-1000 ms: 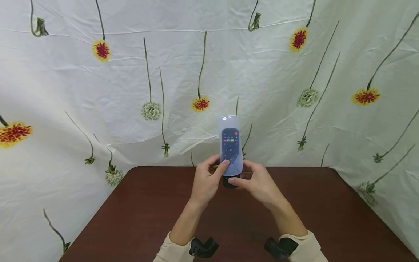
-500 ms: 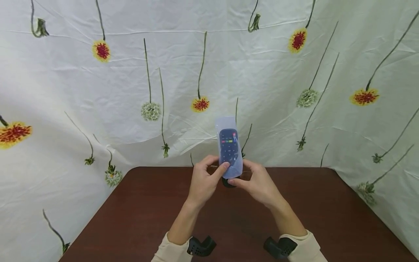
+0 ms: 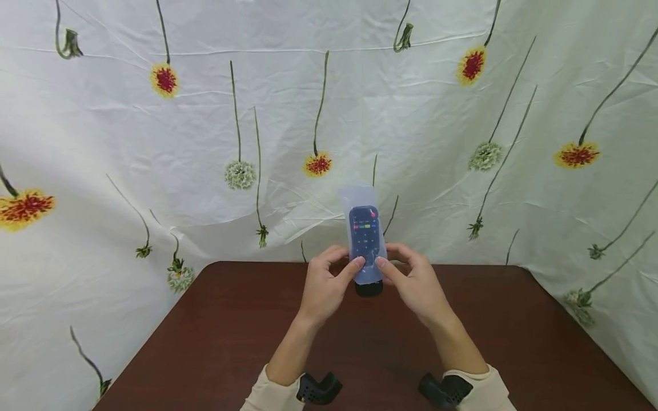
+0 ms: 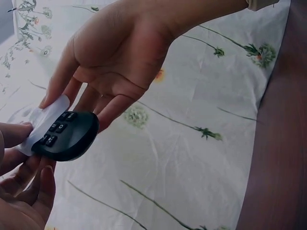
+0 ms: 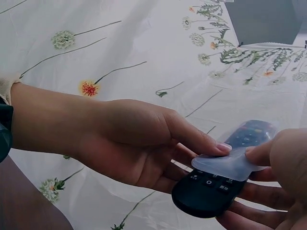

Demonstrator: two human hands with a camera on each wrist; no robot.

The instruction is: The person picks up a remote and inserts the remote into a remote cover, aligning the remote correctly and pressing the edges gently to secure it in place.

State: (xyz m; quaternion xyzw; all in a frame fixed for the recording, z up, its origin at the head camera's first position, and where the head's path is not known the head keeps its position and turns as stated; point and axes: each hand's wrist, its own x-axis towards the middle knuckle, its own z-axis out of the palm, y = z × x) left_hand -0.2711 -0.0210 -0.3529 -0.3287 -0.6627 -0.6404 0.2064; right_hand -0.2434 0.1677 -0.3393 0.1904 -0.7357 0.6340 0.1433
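Note:
A black remote control (image 3: 369,289) is held upright over the table, most of its length inside a translucent plastic sleeve (image 3: 356,196). Only the rounded bottom end with several buttons sticks out, as the remote (image 4: 74,139) in the left wrist view shows. My left hand (image 3: 322,285) pinches the sleeved remote from the left, thumb on the front and fingers behind. From the right, my right hand (image 3: 420,287) pinches it likewise. In the right wrist view both thumbs press on the sleeve (image 5: 225,165) near its open edge, just above the bare end.
Below the hands is a dark red-brown table (image 3: 231,331). A white cloth (image 3: 288,114) printed with flowers hangs behind it and along both sides. Black wrist cameras (image 3: 319,389) sit at the light-coloured cuffs.
My right thumb has moved up from the remote's bare bottom end onto the front of the sleeve, beside the left thumb. The remote has shifted slightly down and right in the head view.

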